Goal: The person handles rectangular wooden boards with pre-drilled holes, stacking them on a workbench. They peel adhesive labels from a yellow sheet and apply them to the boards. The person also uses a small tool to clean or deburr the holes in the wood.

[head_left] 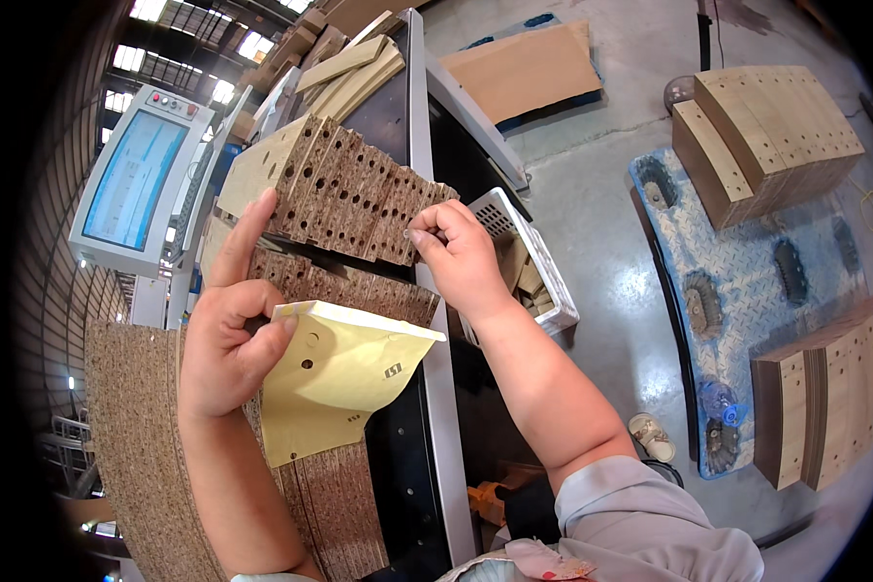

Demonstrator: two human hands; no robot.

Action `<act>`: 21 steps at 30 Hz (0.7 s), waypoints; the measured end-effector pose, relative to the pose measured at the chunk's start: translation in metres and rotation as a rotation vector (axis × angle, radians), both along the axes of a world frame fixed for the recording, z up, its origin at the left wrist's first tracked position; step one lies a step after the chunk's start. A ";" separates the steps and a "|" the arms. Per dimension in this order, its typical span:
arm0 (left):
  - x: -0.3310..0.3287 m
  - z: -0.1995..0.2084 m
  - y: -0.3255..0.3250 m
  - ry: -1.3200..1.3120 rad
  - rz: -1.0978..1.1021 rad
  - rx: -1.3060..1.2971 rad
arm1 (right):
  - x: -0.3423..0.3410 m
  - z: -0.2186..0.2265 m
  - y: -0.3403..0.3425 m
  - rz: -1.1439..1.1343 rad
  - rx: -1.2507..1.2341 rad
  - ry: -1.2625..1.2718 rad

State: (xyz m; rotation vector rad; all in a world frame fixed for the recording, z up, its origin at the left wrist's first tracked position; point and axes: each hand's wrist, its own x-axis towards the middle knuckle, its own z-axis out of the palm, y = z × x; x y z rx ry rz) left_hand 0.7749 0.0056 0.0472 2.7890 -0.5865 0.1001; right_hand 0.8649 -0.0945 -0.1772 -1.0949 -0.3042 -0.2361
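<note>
My left hand [228,335] pinches a yellow paper sheet [344,373] between thumb and curled fingers, its index finger stretched up against a stack of drilled particle boards [349,189]. The sheet hangs bent, with a round outline, a dark spot and small printed marks on it. At the right end of the stack, my right hand [461,257] is closed, thumb and index finger pinched together near the board edges. Whatever lies between those fingertips is too small to make out. Rows of dark round holes run along the stacked edges. Below is a second row of boards [349,286].
A machine screen [136,179] stands at left. Wood strips [349,73] lie beyond the stack. Right of the bench's metal edge [436,388] is a white plastic crate [543,262] with wood pieces. A blue pallet [669,252] carries panel stacks [776,126]. More particle boards [136,436] stand at lower left.
</note>
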 end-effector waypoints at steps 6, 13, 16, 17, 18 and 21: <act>0.000 -0.002 0.000 -0.003 0.011 -0.010 | 0.007 -0.002 0.000 0.058 0.086 0.140; 0.000 0.000 -0.003 0.001 0.030 -0.001 | 0.009 -0.011 0.013 0.112 0.122 0.278; 0.000 0.001 -0.002 0.015 0.020 -0.012 | 0.009 -0.018 0.021 0.084 0.129 0.314; 0.000 0.001 -0.003 0.020 0.022 -0.015 | 0.009 -0.019 0.022 0.086 0.142 0.338; 0.000 0.000 -0.004 0.024 0.022 -0.018 | 0.008 -0.019 0.022 0.086 0.154 0.361; 0.000 0.001 -0.006 0.039 0.046 -0.033 | 0.005 -0.016 0.018 0.094 0.143 0.364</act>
